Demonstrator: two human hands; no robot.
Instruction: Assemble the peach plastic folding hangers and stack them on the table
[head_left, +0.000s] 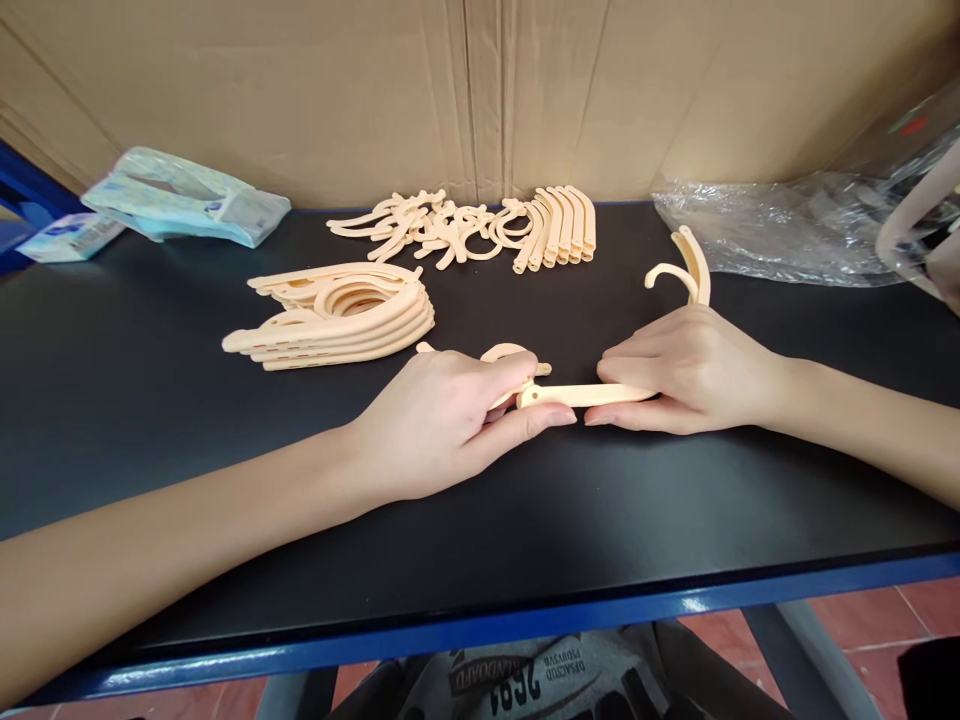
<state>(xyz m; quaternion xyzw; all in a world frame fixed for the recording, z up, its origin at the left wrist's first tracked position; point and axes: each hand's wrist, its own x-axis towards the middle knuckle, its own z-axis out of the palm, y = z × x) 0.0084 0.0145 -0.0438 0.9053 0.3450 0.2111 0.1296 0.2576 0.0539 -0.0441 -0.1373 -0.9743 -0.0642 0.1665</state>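
Note:
My left hand [435, 425] is closed on cream plastic folding-hanger parts, with a small curved piece [504, 352] showing above its fingers. Thumb and fingers of my right hand [694, 370] pinch a hanger arm [581, 396], which runs level between both hands. Its holed round end meets the parts at my left fingertips. Whether the joint is fully seated I cannot tell. Just beyond my right knuckles stand a hook [667, 272] and a curved arm [697, 262]; my hand hides their lower ends. A stack of folded hangers [345, 320] lies beyond my left hand.
At the back of the black table [480, 545] are a pile of loose hooks [420, 228] and a row of hanger arms [559, 228]. Tissue packs [180, 195] lie back left, clear plastic wrap [780, 225] back right. A cardboard wall [300, 100] rises behind.

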